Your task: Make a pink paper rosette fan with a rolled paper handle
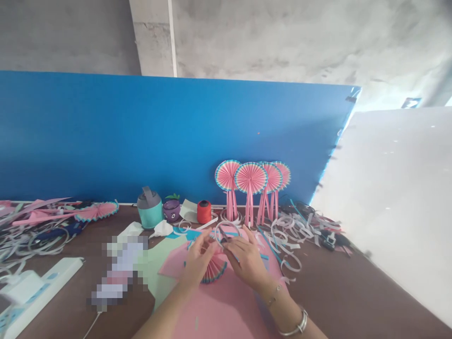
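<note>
A pleated pink paper fan (214,270) with a blue-edged rim lies partly spread on the pink paper sheet (226,310). My left hand (199,259) is closed on the fan's left side, thumb and fingers near its top. Just to the right, my right hand (246,256) has its fingers curled together around a small dark tool, perhaps scissors, beside a curl of white strip (223,227). The hands hide part of the fan and most of the tool.
Finished pink fans (250,178) lean on the blue panel (141,136). Behind stand a teal container (151,214), a purple cup (171,210) and a red spool (204,212). White strips (286,230) pile at right; a power strip (42,296) lies left.
</note>
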Available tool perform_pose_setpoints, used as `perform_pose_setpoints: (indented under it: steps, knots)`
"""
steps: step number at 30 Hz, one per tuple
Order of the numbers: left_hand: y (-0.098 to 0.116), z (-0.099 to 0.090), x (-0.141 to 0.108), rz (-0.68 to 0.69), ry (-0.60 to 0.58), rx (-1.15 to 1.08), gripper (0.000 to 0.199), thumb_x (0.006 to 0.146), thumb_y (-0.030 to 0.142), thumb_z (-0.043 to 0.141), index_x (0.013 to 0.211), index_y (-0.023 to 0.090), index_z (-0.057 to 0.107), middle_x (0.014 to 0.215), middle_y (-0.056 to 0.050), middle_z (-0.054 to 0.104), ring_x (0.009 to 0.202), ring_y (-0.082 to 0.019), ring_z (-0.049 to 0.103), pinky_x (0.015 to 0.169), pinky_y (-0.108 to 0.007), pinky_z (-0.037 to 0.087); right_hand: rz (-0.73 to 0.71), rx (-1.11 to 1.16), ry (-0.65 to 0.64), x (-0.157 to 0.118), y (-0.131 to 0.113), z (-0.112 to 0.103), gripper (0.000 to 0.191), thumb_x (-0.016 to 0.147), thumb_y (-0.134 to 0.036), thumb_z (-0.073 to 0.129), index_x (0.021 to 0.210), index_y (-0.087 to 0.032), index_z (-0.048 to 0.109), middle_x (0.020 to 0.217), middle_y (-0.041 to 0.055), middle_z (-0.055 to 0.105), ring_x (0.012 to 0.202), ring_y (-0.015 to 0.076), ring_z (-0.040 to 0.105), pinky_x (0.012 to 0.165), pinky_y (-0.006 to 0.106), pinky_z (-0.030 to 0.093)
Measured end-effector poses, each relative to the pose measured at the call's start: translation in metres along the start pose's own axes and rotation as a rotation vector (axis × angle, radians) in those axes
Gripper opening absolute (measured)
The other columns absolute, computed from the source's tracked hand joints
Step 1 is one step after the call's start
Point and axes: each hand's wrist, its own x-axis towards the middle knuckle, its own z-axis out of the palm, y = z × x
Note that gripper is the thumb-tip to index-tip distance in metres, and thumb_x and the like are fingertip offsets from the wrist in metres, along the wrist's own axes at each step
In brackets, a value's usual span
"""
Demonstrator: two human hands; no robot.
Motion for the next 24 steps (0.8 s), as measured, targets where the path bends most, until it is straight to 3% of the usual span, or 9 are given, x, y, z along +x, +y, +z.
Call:
perform_pose_setpoints:
  steps: [2,5,11,17,20,24]
  knots:
    - [-0.003,-0.002,-0.001,0.085,0.03,0.12,0.055,0.081,0.047,0.06,0.131,0.024,0.054,0.118,-0.009,0.065,0.104,-0.023,0.06,0.09,-0.035,0.047,0.023,0.021,0.015,0.0,0.001,0.0,0.024,0.094,-0.021,0.046,0.096,-0.03,0.068,0.079,0.0006,0.071,0.074,0.0188,0.065,0.112,0.055,0.018]
    - [-0.007,-0.002,-0.003,0.211,-0.039,0.229,0.048,0.087,0.042,0.054,0.132,0.025,0.055,0.131,-0.009,0.058,0.12,-0.025,0.053,0.098,-0.037,0.044,0.043,0.042,0.031,-0.001,0.003,0.001,0.023,0.094,-0.023,0.045,0.094,-0.03,0.067,0.078,0.001,0.071,0.071,0.019,0.064,0.111,0.055,0.02]
    - [-0.015,-0.002,-0.003,0.431,-0.027,0.366,0.037,0.089,0.032,0.051,0.123,0.023,0.062,0.124,-0.01,0.064,0.118,-0.024,0.056,0.102,-0.04,0.044,0.014,-0.005,0.07,-0.003,0.007,0.006,0.022,0.095,-0.02,0.044,0.092,-0.027,0.065,0.078,0.0007,0.072,0.07,0.0181,0.065,0.109,0.053,0.026]
    - [-0.017,-0.005,0.0,0.419,0.093,0.348,0.014,0.084,0.028,0.056,0.088,0.022,0.068,0.1,-0.008,0.071,0.095,-0.021,0.065,0.081,-0.034,0.053,-0.031,-0.075,0.06,-0.002,0.006,0.007,0.022,0.097,-0.02,0.039,0.095,-0.024,0.06,0.081,0.0014,0.071,0.073,0.017,0.065,0.109,0.05,0.026]
    - [-0.016,-0.006,0.002,0.434,0.157,0.326,0.012,0.082,0.027,0.057,0.075,0.021,0.065,0.091,-0.006,0.068,0.091,-0.021,0.064,0.083,-0.035,0.051,-0.022,-0.109,0.009,-0.001,0.006,0.004,0.023,0.098,-0.021,0.038,0.095,-0.024,0.06,0.08,0.0016,0.071,0.075,0.0175,0.064,0.108,0.05,0.024]
    - [-0.013,-0.009,0.005,0.417,0.196,0.316,0.013,0.081,0.028,0.059,0.072,0.021,0.065,0.088,-0.005,0.065,0.089,-0.021,0.062,0.085,-0.036,0.05,0.064,-0.105,0.004,-0.001,0.011,0.001,0.026,0.097,-0.021,0.04,0.081,-0.023,0.06,0.077,0.0014,0.069,0.077,0.0175,0.062,0.097,0.043,0.032]
